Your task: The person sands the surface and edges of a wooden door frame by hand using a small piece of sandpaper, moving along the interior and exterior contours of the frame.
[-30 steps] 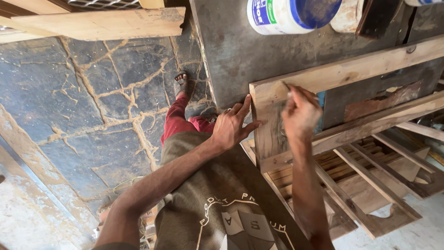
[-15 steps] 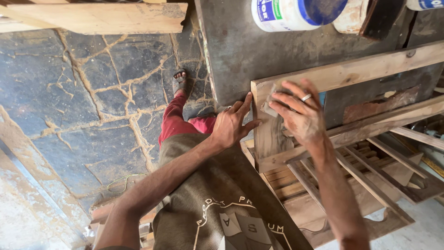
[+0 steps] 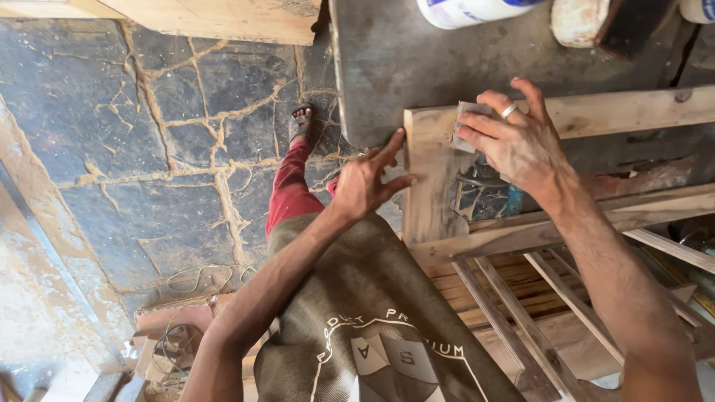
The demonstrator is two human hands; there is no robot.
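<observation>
Pressing grey sanding pad [image 3: 471, 123] on pale wooden frame [image 3: 432, 179], right hand [image 3: 518, 141] pinching; left hand [image 3: 369, 182] spread bracing edge.

Two bare hands show: the left hand [image 3: 366, 182] and the right hand [image 3: 514, 141], with one ring [image 3: 509, 111] on the right. One small grey sanding pad [image 3: 466, 125] sits at the corner of one wooden frame [image 3: 432, 193]. Along the far edge of the one dark worktable [image 3: 417, 67] stand one white-and-blue bucket [image 3: 469, 10] and one rusty tin [image 3: 581, 21] (both cut off by the top edge). One sandalled foot [image 3: 299, 123] stands on the stone floor [image 3: 134, 134]. One pale board [image 3: 223, 18] lies at the top.
</observation>
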